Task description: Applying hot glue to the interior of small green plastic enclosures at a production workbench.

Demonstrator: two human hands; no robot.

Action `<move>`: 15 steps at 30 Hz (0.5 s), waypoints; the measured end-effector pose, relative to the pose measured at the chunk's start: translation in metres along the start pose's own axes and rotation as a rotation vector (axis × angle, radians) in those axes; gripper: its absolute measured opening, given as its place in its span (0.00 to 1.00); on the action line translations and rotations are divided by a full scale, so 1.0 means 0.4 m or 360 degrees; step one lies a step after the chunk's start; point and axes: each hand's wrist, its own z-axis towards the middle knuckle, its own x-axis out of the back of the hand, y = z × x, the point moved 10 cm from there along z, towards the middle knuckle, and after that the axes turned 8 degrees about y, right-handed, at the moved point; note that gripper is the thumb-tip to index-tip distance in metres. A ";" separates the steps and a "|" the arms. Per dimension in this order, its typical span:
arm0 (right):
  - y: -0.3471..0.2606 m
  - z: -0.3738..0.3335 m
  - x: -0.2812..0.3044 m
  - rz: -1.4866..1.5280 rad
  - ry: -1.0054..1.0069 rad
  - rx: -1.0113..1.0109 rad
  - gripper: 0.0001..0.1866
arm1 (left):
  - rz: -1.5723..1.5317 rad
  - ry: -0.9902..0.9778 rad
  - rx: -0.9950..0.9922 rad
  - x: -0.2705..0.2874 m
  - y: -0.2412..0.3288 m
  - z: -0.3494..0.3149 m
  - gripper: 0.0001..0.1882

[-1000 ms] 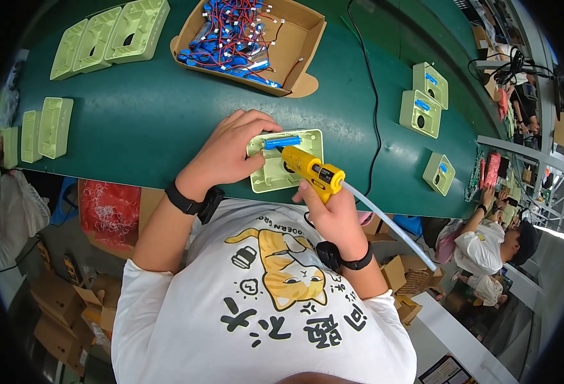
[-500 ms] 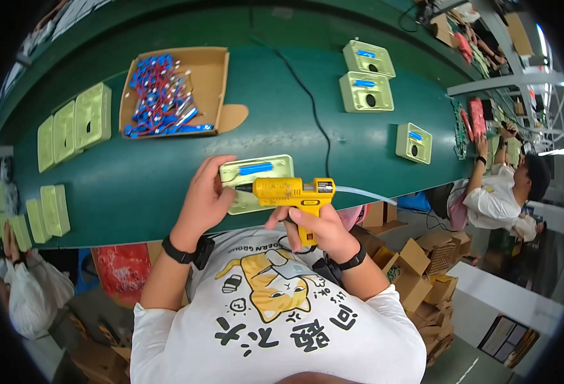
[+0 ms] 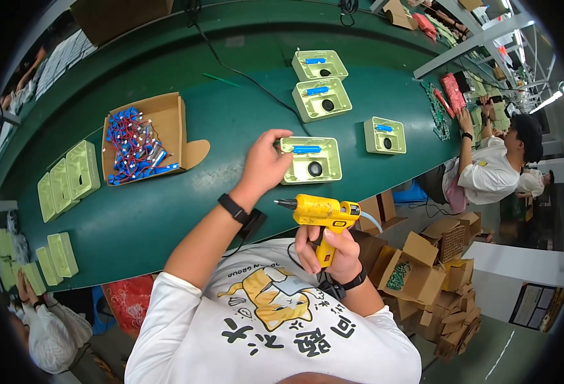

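Observation:
With my left hand point(image 3: 270, 161) I grip the left side of a pale green plastic box point(image 3: 333, 169), thumb and fingers closed at its rim. Inside the box lie a blue cylindrical battery point(image 3: 306, 150) and a round black part point(image 3: 314, 169). My right hand point(image 3: 336, 251) is wrapped round the handle of a yellow hot glue gun point(image 3: 317, 208), a finger near the trigger. The gun's dark nozzle points left, below the box and apart from it. From its back sticks out a translucent glue stick point(image 3: 371, 221).
A cardboard box point(image 3: 178, 131) of blue batteries with red wires stands left of centre. Similar green boxes point(image 3: 83, 169) line the far left; others with batteries point(image 3: 323, 105) stand ahead and right. A black cable point(image 3: 250, 78) crosses the table. A co-worker point(image 3: 496, 163) works at the right.
The glue gun has come away from over the green box, toward my body. My left hand has moved the box right and farther off. The view has turned somewhat.

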 end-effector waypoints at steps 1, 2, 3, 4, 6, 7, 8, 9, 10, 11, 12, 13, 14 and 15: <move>0.000 -0.008 -0.002 0.0124 -0.0037 -0.0029 0.16 | -0.0096 -0.0003 0.0046 0.015 -0.019 -0.002 0.25; 0.002 -0.007 -0.007 0.0232 -0.0117 -0.0057 0.16 | -0.0242 -0.0008 0.0116 0.037 -0.038 -0.004 0.25; 0.006 -0.004 -0.006 0.0280 -0.0135 -0.0081 0.16 | -0.0357 0.0002 0.0251 0.051 -0.066 -0.007 0.26; 0.011 0.000 -0.007 0.0347 -0.0169 -0.0107 0.16 | -0.0547 0.0117 0.0213 0.075 -0.066 -0.015 0.26; 0.028 0.012 -0.013 0.0424 -0.0227 -0.0171 0.15 | -0.0331 0.0120 0.0157 0.090 -0.067 -0.015 0.26; 0.038 0.020 -0.013 0.0408 -0.0229 -0.0190 0.15 | -0.0230 0.0133 0.0167 0.095 -0.070 -0.014 0.26; 0.049 0.028 -0.016 0.0406 -0.0234 -0.0214 0.15 | -0.0003 0.0132 0.0108 0.089 -0.063 -0.014 0.26; 0.057 0.035 -0.019 0.0401 -0.0237 -0.0238 0.15 | 0.0051 0.0151 0.0042 0.075 -0.051 -0.011 0.25; 0.060 0.038 -0.024 0.0381 -0.0256 -0.0247 0.16 | 0.0089 0.0164 -0.0005 0.054 -0.041 -0.009 0.25; 0.059 0.040 -0.027 0.0367 -0.0261 -0.0240 0.16 | 0.0119 0.0182 -0.0042 0.030 -0.032 -0.008 0.24; 0.058 0.043 -0.030 0.0354 -0.0266 -0.0232 0.15 | 0.0189 0.0145 -0.0142 -0.005 -0.013 -0.007 0.25; 0.056 0.042 -0.035 0.0361 -0.0286 -0.0223 0.15 | 0.0258 0.0109 -0.0240 -0.040 0.005 -0.007 0.25; 0.056 0.041 -0.029 0.0328 -0.0240 -0.0213 0.16 | 0.0060 -0.0021 -0.0282 -0.084 0.019 -0.009 0.28; 0.055 0.037 -0.024 0.0315 -0.0209 -0.0199 0.16 | -0.0103 -0.0110 -0.0308 -0.119 0.034 -0.011 0.30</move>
